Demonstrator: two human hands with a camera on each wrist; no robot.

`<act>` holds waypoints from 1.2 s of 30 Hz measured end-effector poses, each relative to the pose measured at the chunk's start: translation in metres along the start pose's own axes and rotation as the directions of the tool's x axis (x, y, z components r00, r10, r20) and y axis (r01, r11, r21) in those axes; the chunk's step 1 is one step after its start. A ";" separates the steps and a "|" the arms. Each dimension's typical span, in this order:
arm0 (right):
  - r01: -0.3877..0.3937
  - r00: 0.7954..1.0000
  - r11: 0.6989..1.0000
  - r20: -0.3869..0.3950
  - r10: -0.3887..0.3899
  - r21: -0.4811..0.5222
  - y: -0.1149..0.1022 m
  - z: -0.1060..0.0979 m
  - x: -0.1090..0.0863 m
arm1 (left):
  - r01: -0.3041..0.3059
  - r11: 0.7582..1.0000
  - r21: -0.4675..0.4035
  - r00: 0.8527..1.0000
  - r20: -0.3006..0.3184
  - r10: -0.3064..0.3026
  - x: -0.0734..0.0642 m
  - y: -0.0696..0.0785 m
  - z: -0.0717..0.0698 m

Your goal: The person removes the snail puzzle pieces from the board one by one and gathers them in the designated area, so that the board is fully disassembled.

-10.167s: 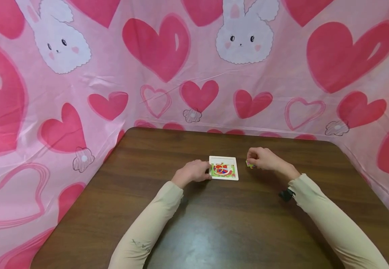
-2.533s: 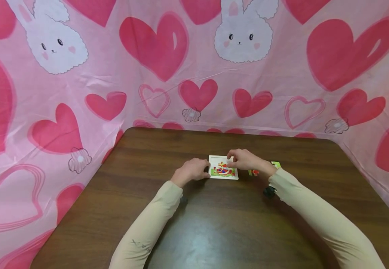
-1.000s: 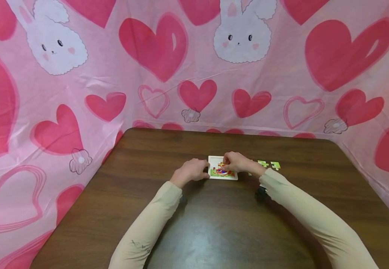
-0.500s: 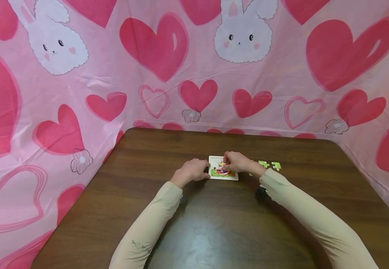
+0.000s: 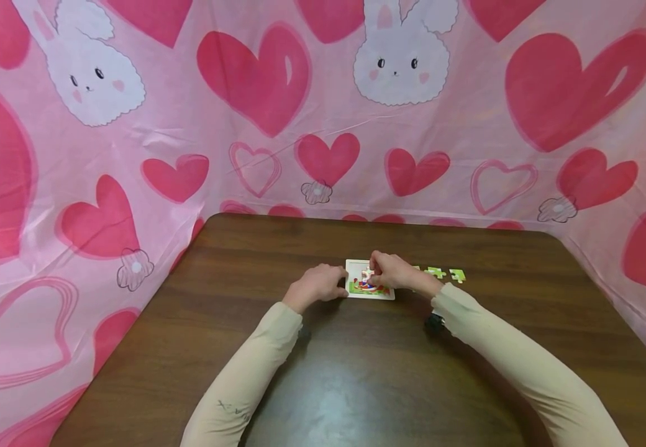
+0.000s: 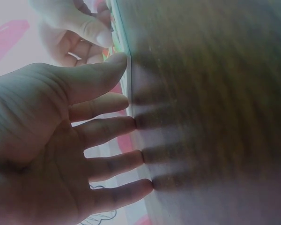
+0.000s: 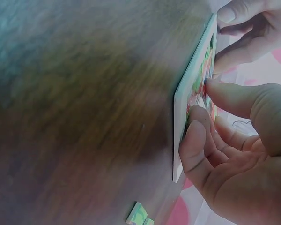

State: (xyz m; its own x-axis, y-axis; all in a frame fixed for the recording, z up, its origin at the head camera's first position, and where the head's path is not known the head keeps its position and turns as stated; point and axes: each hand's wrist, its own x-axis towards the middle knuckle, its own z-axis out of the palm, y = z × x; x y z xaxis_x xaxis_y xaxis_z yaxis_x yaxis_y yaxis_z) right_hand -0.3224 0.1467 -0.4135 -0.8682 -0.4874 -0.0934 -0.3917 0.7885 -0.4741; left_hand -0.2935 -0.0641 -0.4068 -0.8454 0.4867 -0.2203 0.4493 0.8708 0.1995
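A small puzzle piece [image 5: 367, 272] sits just over the white-rimmed puzzle tray [image 5: 355, 266], pinched between thumb and fingers of the right hand [image 5: 394, 271], its grip nearly closed. The left hand [image 5: 316, 284] has a loose grip, its fingers extended, touching the tray's left edge. Loose green pieces [image 5: 457, 275] lie rightward on the brown desk [image 5: 323, 379], before a pink heart-printed cloth [image 5: 468, 118].

Left grip [image 5: 316, 286] has fingers [image 6: 113, 166] spread (thumb [image 6: 96, 78] extended); right grip [image 5: 394, 272] has fingers curled.
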 end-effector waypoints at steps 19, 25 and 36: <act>-0.039 0.999 0.998 0.004 0.039 0.058 -0.003 0.004 -0.003 | 0.010 1.000 -0.012 1.000 0.000 -0.010 -0.003 0.002 -0.001; -0.054 0.998 0.998 0.031 0.053 0.040 -0.006 0.003 -0.004 | 0.004 1.000 -0.001 1.000 -0.003 -0.004 -0.003 0.003 0.000; 0.035 0.999 0.997 -0.003 -0.036 -0.066 -0.012 0.007 -0.005 | -0.009 1.000 0.027 1.000 -0.027 0.010 -0.002 0.002 0.001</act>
State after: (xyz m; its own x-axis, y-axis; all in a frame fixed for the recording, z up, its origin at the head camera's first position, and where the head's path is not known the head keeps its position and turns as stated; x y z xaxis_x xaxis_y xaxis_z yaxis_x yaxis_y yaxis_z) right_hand -0.3108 0.1372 -0.4131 -0.8545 -0.5142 -0.0740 -0.4413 0.7936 -0.4188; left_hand -0.2903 -0.0635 -0.4070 -0.8482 0.4933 -0.1927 0.4649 0.8678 0.1753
